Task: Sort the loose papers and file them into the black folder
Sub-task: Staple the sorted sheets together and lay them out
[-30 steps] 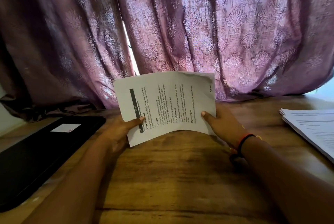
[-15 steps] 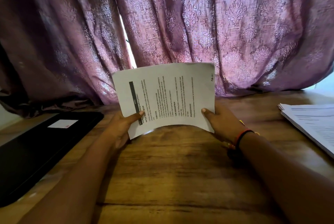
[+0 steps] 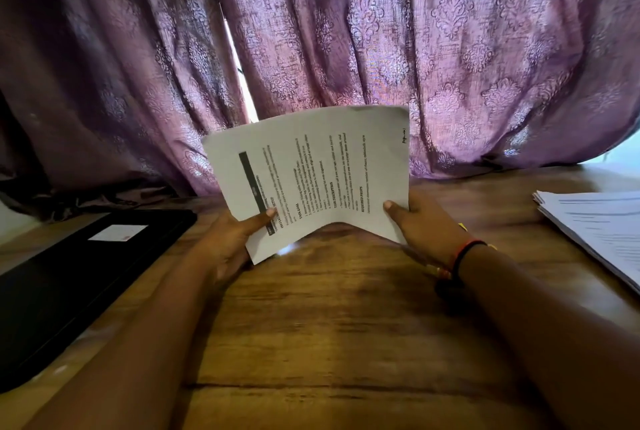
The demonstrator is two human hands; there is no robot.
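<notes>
The curtain is mauve-purple, woven with a paler, shiny damask pattern of medallions, and darker in its folds at the left. The sheet is white with black print and a dark grey bar along one side. The folder is plain black with a white label. The counter is brown wood with darker grain streaks. The stack is white with faint blue-grey lines of print. The wristbands are red and black.

Purple patterned curtain behind wooden table, daylight through gap
</notes>
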